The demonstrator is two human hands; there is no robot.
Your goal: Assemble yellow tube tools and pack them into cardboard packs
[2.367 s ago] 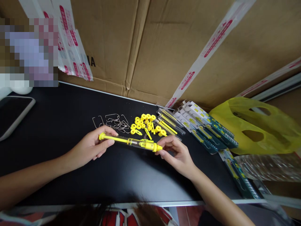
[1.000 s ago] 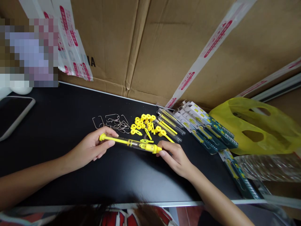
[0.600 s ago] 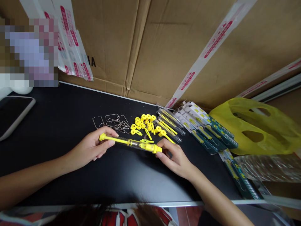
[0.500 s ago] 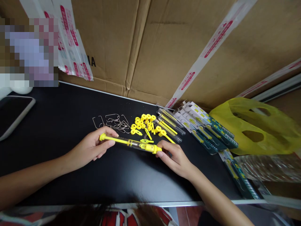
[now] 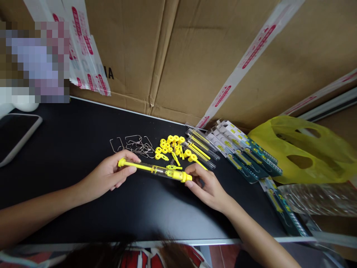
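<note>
A tubular spring scale (image 5: 160, 171), a clear tube with yellow caps, a yellow rod and a small metal spring inside, is held level above the black table. My left hand (image 5: 118, 170) is closed around its left end by the yellow cap. At the opposite end, the thumb and fingers of my right hand (image 5: 205, 186) pinch the yellow tip. Just beyond the tube lies a pile of yellow plastic caps and rings (image 5: 170, 144). Bent metal wire hooks (image 5: 139, 147) lie tangled to the left of that pile.
Clear tubes with yellow rods (image 5: 202, 147) lie behind the pile. Printed boxes (image 5: 247, 149) are stacked at the right, beside a yellow plastic bag (image 5: 315, 149) and a clear ribbed plastic item (image 5: 318, 199). A phone (image 5: 18, 136) lies at the left. A large cardboard box (image 5: 125, 48) stands behind the table.
My right hand's fingers have shifted very slightly at the yellow tip. The spring scale and my left hand look unmoved.
</note>
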